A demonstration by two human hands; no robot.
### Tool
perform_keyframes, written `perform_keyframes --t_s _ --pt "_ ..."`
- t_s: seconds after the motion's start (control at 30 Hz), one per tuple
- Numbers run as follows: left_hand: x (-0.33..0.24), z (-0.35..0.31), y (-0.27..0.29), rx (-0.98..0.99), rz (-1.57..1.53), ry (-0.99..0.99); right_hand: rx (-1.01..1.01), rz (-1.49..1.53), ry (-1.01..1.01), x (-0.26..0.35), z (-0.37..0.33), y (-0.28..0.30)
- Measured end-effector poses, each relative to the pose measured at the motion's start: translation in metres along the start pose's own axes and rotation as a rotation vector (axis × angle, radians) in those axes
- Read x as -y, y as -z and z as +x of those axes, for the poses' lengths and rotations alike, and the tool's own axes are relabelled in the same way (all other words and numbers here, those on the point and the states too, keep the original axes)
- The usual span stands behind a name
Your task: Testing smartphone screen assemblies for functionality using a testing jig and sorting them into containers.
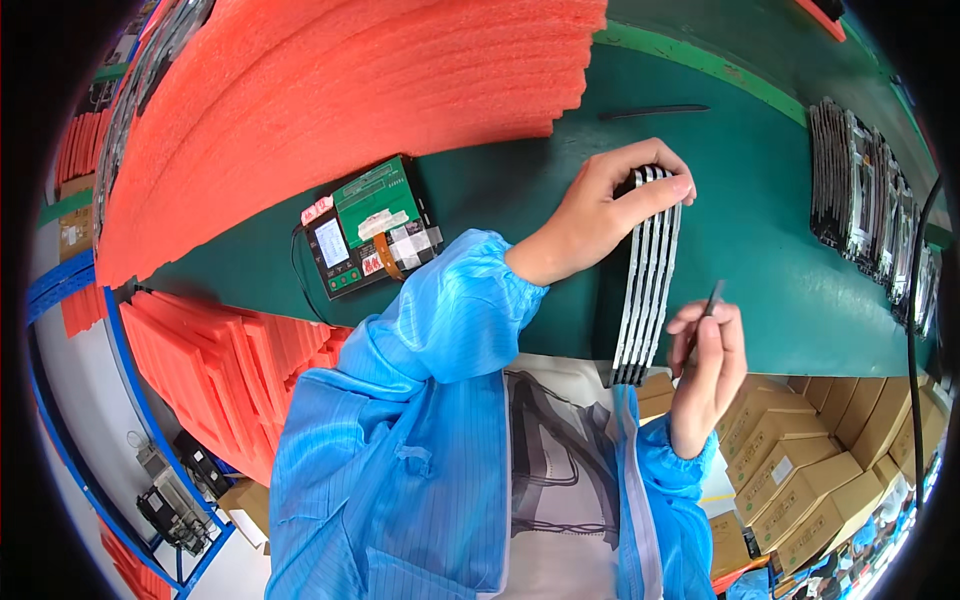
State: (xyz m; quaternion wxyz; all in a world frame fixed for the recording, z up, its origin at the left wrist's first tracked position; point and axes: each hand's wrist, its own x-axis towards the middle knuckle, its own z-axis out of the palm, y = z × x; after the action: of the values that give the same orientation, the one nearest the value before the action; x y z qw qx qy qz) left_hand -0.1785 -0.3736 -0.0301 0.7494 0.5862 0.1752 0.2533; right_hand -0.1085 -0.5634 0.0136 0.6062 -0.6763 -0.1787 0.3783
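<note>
My left hand (610, 205) is closed round the far end of a stack of thin panels with silver and black edges (648, 275). The stack stands on edge over the green table and runs toward me, its near end at the table's front edge. To the right of that near end, my right hand (710, 365) pinches a slim dark tool (714, 298), its tip pointing up and away. The tool's exact kind cannot be made out, and it is apart from the panels. Blue sleeves cover both forearms.
A tester box with a green circuit board (375, 215) and small screen sits at left. Red foam sheets (350, 80) are piled behind it. A slim dark strip (655, 112) lies far back. More panels (865, 190) line the right side; cardboard boxes (800, 490) stand below.
</note>
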Motion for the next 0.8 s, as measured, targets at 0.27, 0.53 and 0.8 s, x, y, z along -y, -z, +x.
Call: perform_keyframes --t_s 0.27,0.53,0.8 --pt "0.002 0.001 -0.007 -0.039 0.052 0.003 -0.050 -0.152 0.125 0.009 -0.004 -0.007" --pt "0.010 0.010 -0.029 -0.251 0.434 -0.157 -0.066 0.009 0.121 0.004 0.018 0.006" --pt "0.020 0.013 -0.033 -0.348 0.771 -0.294 -0.194 -0.247 0.136 -0.014 0.021 0.002"
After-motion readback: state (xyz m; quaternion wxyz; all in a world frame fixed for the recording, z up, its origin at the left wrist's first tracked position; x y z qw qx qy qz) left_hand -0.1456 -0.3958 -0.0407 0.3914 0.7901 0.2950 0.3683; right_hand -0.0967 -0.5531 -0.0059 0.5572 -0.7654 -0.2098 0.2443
